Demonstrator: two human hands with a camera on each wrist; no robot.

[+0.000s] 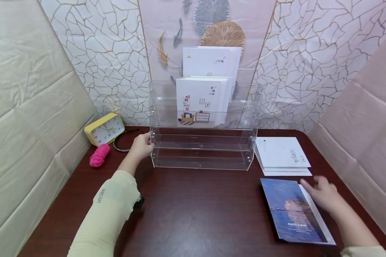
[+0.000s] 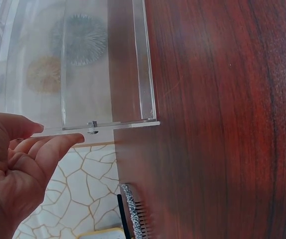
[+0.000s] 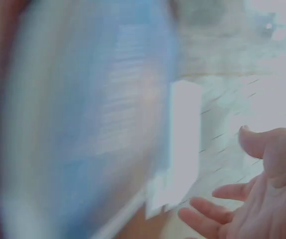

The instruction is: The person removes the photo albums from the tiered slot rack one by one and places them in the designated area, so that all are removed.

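Observation:
My left hand (image 1: 141, 146) is at the left side of a clear acrylic tiered rack (image 1: 199, 145). In the left wrist view its thumb and fingers pinch the edge of the rack's side panel (image 2: 128, 124). Two white albums (image 1: 201, 94) with small printed drawings stand in the upper tiers, one behind the other. On the right, my right hand (image 1: 325, 194) hovers by the right edge of a blue photo album (image 1: 284, 210) lying on the table. Its fingers are spread and hold nothing in the right wrist view, where the album is blurred.
White books (image 1: 281, 153) lie stacked right of the rack, behind the photo album. At the back left are a yellow alarm clock (image 1: 105, 129), a pink yarn skein (image 1: 99, 155) and a dark glittery headband (image 2: 133, 211). Fabric-covered walls border the dark wood table (image 1: 193, 214).

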